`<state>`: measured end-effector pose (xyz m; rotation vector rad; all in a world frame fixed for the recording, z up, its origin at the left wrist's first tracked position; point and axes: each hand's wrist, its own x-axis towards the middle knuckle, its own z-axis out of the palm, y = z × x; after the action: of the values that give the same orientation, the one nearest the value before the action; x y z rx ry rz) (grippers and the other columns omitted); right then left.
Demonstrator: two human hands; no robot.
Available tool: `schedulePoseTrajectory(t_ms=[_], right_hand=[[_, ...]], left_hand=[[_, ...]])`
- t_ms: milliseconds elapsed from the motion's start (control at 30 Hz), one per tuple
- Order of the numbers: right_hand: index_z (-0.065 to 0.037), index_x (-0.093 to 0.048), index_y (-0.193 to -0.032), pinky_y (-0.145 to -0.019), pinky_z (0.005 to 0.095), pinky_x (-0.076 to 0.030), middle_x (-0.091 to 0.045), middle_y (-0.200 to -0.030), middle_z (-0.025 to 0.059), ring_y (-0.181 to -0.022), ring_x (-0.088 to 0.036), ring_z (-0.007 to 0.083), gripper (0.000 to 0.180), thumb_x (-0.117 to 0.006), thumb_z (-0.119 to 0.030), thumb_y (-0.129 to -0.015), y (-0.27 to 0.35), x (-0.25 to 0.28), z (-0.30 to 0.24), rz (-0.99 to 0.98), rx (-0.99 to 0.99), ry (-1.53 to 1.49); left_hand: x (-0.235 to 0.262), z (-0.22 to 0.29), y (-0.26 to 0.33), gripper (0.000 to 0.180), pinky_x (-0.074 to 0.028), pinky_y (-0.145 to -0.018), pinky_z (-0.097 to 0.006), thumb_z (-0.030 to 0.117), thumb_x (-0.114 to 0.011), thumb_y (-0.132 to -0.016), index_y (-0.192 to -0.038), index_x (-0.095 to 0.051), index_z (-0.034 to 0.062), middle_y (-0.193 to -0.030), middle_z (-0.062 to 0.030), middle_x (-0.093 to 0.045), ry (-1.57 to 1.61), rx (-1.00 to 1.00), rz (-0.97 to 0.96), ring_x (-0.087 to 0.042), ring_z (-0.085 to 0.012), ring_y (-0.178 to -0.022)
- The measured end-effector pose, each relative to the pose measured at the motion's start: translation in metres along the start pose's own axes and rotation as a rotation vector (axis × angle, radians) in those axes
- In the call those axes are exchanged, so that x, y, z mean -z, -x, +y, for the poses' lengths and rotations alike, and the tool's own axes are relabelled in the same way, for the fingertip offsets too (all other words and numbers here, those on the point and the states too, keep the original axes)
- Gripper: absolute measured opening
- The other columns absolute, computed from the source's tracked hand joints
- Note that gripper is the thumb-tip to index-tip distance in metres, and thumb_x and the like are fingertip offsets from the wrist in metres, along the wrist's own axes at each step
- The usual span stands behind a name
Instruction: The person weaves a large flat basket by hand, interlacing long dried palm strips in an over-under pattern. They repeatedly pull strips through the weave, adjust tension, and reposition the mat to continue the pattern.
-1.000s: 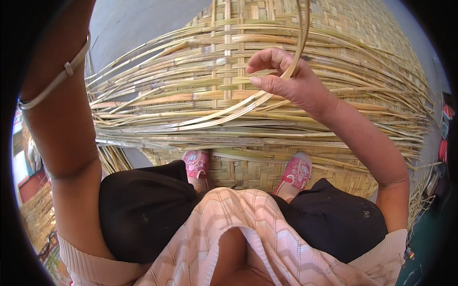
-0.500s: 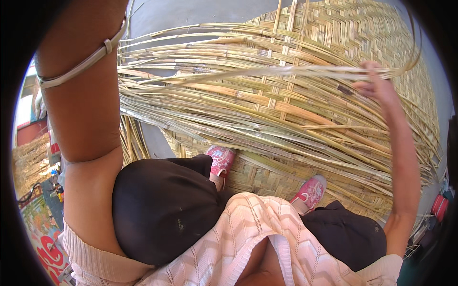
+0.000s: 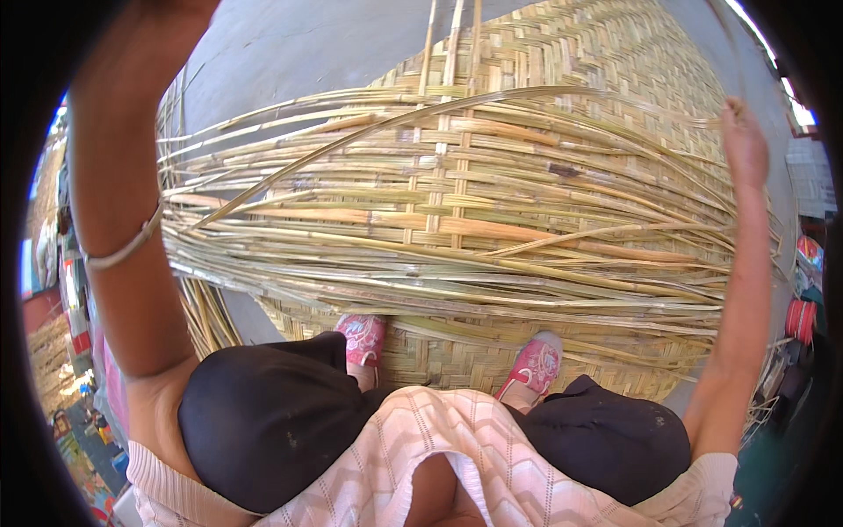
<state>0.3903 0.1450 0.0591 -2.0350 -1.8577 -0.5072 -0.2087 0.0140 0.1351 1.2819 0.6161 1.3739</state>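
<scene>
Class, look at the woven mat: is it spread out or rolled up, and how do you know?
Spread out: the woven mat lies open on the grey floor, its weave facing up, with long strips across it.

A wide pale-yellow woven cane mat [image 3: 597, 61] is spread across the middle and far right, with smooth grey floor [image 3: 290, 44] to its far left. Long thin straw-coloured strips [image 3: 369, 285] are just kinda laid over it left to right. One long curved tan strip [image 3: 527, 91] is arched across those, right end held in the right hand [image 3: 745, 145]. Two pink patterned shoes [image 3: 361, 337] are parked side by side on the near side.
</scene>
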Motion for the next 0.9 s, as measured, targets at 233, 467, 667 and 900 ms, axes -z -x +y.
schedulePoseTrajectory(t_ms=[233, 467, 667, 900], right_hand=[[-0.018, -0.064, -0.109, -0.081, 0.0475, -0.049, -0.066, -0.105, 0.0157, -0.096, -0.062, 0.0396, 0.033, -0.049, -0.039, -0.089, 0.055, -0.041, -0.027, -0.164, -0.276, -0.139], [-0.006, -0.06, -0.119, -0.084, 0.0446, -0.05, -0.066, -0.102, 0.0228, -0.092, -0.064, 0.0384, 0.048, -0.051, -0.044, -0.091, 0.069, -0.073, -0.027, -0.316, -0.412, -0.541], [-0.003, -0.061, -0.12, -0.064, 0.0349, -0.055, -0.068, -0.095, 0.0152, -0.076, -0.068, 0.0229, 0.056, -0.049, -0.051, -0.094, 0.02, -0.034, -0.014, -0.566, -0.387, -0.227], [0.0, -0.059, -0.116, -0.071, 0.0327, -0.054, -0.069, -0.099, 0.0167, -0.085, -0.068, 0.0248, 0.049, -0.062, -0.04, -0.087, -0.103, 0.201, 0.156, 0.071, -0.363, -0.219]], left_hand=[[0.157, 0.116, -0.011, 0.032, -0.05, -0.088, -0.034, 0.009, -0.046, -0.1, -0.127, -0.048, -0.0078, -0.112, -0.021, -0.061, -0.067, 0.027, 0.152, -0.059, -0.0233, -0.098], [0.289, 0.196, 0.116, 0.042, -0.055, -0.082, -0.025, 0.012, -0.043, -0.102, -0.141, -0.039, -0.0026, -0.128, -0.0154, -0.057, -0.331, 0.063, 0.536, -0.063, -0.0158, -0.097], [0.278, 0.154, 0.147, 0.042, -0.054, -0.072, -0.02, 0.016, -0.045, -0.102, -0.141, -0.041, 0.0002, -0.131, -0.0081, -0.056, -0.556, -0.035, 0.673, -0.061, -0.0111, -0.085], [0.15, 0.067, 0.067, 0.04, -0.049, -0.061, -0.019, 0.034, -0.049, -0.101, -0.128, -0.052, 0.0042, -0.089, -0.0042, -0.061, -0.087, 0.219, 0.475, -0.055, -0.009, -0.069]])
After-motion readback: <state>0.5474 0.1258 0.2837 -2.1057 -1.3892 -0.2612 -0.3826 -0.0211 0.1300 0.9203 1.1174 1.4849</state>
